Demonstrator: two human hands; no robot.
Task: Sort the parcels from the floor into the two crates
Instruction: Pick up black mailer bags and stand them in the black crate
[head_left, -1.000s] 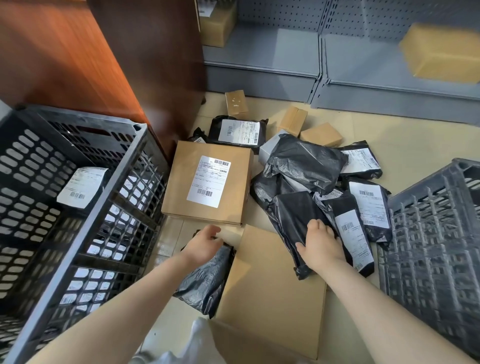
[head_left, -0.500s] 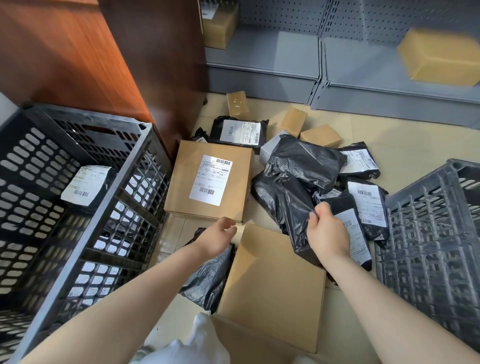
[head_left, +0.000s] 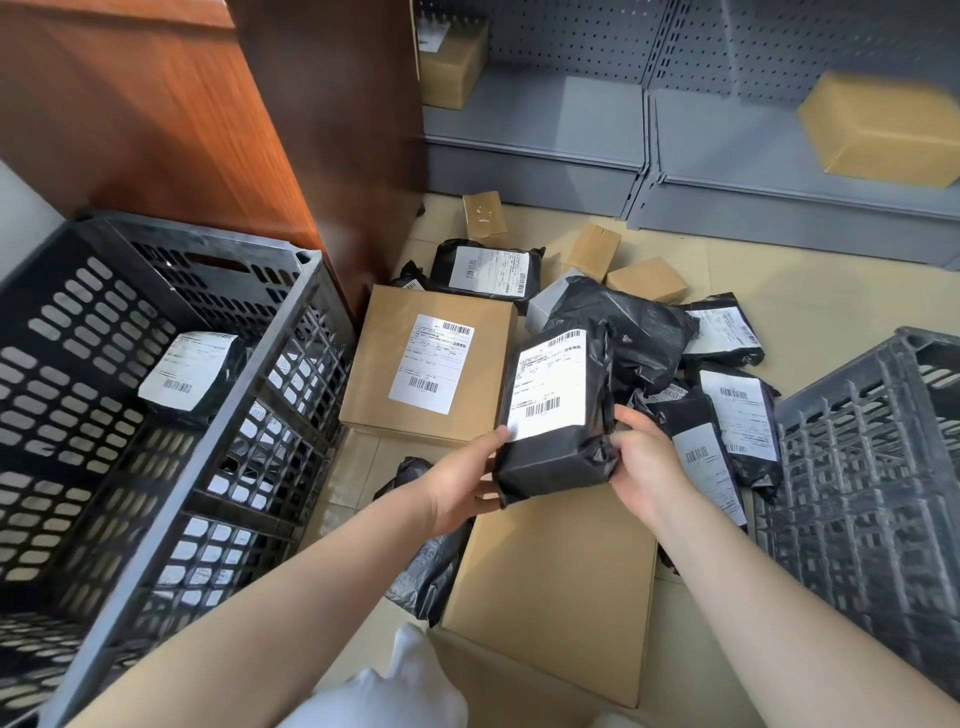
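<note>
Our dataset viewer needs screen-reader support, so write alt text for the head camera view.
Two bare hands, left hand and right hand, hold up a black plastic mailer bag with a white shipping label above a floor pile of black mailers and brown cardboard boxes. A black slotted plastic crate holding one labelled parcel stands left; a grey plastic crate stands right.

The left crate runs off the left and bottom edges, and the right crate off the right edge, so its inside is not seen. The held parcel hides the fingers of both hands beneath it, and its label print is too small to read. The box on the shelf is blurred and cut by the right edge.
</note>
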